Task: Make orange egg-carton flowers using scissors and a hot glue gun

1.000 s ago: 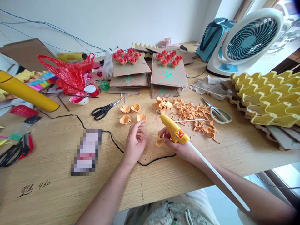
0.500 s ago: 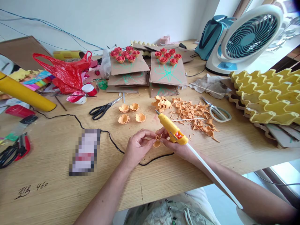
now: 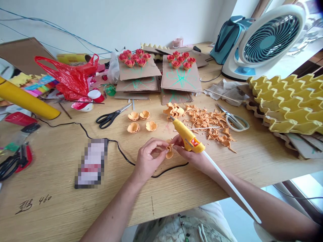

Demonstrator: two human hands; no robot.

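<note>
While a small orange flower (image 3: 169, 154) is pinched by the left hand (image 3: 148, 158), a yellow glue gun (image 3: 186, 133) is gripped in the right hand (image 3: 193, 158), with its nozzle (image 3: 172, 118) directed toward the far side of the bench (image 3: 121, 201). Whether the small orange flower is also touched by the right hand, close beside it, cannot be told. It is held over the bench, nearer the front than four orange petalled cups (image 3: 151, 126), and orange scraps (image 3: 205, 119) are strewn beyond the right hand.
</note>
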